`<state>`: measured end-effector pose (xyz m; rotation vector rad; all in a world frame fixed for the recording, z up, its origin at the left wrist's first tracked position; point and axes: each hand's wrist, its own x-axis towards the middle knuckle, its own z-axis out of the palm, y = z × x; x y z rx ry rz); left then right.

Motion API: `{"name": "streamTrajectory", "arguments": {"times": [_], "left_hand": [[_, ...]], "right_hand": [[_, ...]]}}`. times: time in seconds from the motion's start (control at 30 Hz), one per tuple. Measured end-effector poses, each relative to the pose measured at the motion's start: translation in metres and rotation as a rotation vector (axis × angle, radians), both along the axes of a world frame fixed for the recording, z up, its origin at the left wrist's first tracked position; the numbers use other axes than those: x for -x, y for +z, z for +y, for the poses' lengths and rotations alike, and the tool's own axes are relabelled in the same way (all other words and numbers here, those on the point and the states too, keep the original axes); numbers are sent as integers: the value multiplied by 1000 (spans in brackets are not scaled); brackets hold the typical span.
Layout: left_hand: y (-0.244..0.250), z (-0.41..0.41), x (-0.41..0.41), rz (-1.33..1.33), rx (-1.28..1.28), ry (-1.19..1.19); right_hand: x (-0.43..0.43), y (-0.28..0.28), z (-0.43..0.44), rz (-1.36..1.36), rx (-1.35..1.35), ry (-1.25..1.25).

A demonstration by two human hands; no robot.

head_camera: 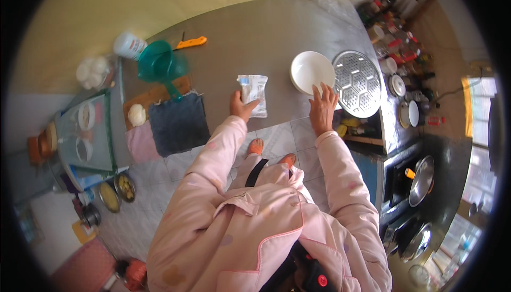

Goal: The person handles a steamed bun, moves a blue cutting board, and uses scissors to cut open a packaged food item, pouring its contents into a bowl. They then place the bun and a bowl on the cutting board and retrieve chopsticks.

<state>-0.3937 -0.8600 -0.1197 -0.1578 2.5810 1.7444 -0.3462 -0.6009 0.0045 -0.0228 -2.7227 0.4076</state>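
Note:
A white printed plastic packet (pixel 254 94) is in my left hand (pixel 241 107), above the brown-grey counter near its front edge. My thumb lies across the packet's lower part and the fingers are at its left side. To the right, a white bowl (pixel 310 70) rests upright on the counter, and nothing shows inside it. My right hand (pixel 322 110) reaches over the bowl's near rim with its fingers apart. Whether the fingertips touch the rim is hard to tell. Beside the bowl lies a round perforated metal steamer plate (pixel 356 84).
On the left are a green plastic ladle (pixel 156 62), an orange-handled knife (pixel 192 42), a dark cloth (pixel 177 124) and a pale bulb-shaped vegetable (pixel 137 115) on a wooden board (pixel 137 102). Bottles and jars (pixel 399 48) crowd the right side. A wok (pixel 422 180) sits on the stove.

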Motion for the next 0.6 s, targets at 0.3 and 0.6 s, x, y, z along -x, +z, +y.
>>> {"name": "streamTrajectory", "arguments": {"times": [0.3,0.6], "left_hand": [[116,62,-69,-44,-131,-639],[199,248,-215,251,-408,-1454]], "right_hand": [[-100,82,-4,23,754,3],[-317,160,86,314,229,-185]]}}
